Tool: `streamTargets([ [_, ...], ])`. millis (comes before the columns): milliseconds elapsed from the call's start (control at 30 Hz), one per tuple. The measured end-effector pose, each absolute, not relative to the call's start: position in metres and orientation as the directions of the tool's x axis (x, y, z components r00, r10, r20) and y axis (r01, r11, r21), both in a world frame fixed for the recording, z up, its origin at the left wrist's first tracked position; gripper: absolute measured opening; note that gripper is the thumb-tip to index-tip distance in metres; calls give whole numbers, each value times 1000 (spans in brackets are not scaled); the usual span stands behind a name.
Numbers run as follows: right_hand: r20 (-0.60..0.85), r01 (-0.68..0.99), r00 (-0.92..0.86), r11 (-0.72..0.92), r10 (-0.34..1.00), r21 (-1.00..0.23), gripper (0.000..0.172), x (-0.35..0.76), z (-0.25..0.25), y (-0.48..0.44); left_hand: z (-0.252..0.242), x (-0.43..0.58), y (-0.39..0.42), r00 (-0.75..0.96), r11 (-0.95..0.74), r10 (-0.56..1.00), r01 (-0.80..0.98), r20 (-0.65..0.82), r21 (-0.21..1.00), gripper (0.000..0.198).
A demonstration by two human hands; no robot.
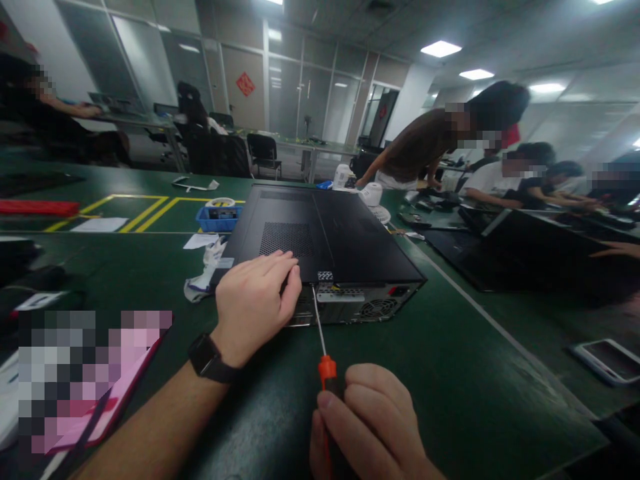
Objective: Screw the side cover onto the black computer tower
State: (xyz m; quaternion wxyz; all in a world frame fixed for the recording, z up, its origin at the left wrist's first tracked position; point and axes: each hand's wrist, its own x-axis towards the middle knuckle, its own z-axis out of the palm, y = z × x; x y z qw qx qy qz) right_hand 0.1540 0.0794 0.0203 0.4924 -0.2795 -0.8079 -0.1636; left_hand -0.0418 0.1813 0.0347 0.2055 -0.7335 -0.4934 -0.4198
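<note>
A black computer case (350,233) lies flat on the green table, its rear panel facing me. My left hand (260,287) rests on the case's top near the rear edge, fingers stretched forward and holding nothing; a dark watch sits on that wrist. In my right hand (375,420) is a screwdriver (327,368) with an orange and dark handle, fingers wrapped around it. Its thin shaft points away from me, and the tip meets the upper rear edge of the case. Whether a screw sits under the tip is too small to tell.
Left of the case are a blue bin (219,219) and crumpled white plastic (203,270). A pink item (115,400) lies at the near left, a phone (607,361) at the right. Dark panels (500,253) stand to the right. Several people work beyond, one leaning over the table.
</note>
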Motion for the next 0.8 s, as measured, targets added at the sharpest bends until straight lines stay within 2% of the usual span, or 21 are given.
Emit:
streamTargets([
  [133, 917, 593, -308, 805, 255, -25, 25, 150, 19, 83, 34, -42, 182, 160, -423, 559, 899, 813, 114, 24],
  [300, 884, 552, -389, 834, 258, -1, 16, 148, 18, 88, 33, -43, 182, 159, -425, 574, 897, 804, 126, 24],
  [400, 892, 529, -387, 849, 235, 6, 29, 146, 15, 89, 33, -43, 182, 155, -423, 572, 897, 805, 127, 24],
  [567, 883, 561, -409, 826, 230, 45, 30, 146, 17, 83, 34, -42, 181, 148, -419, 573, 898, 806, 132, 25],
  [667, 886, 611, -376, 791, 270, 18, 25, 149, 19, 79, 34, -42, 181, 150, -424, 574, 896, 805, 135, 25],
  [800, 881, 626, -398, 778, 256, 57, 19, 153, 20, 79, 34, -42, 181, 145, -428, 564, 893, 813, 138, 25],
])
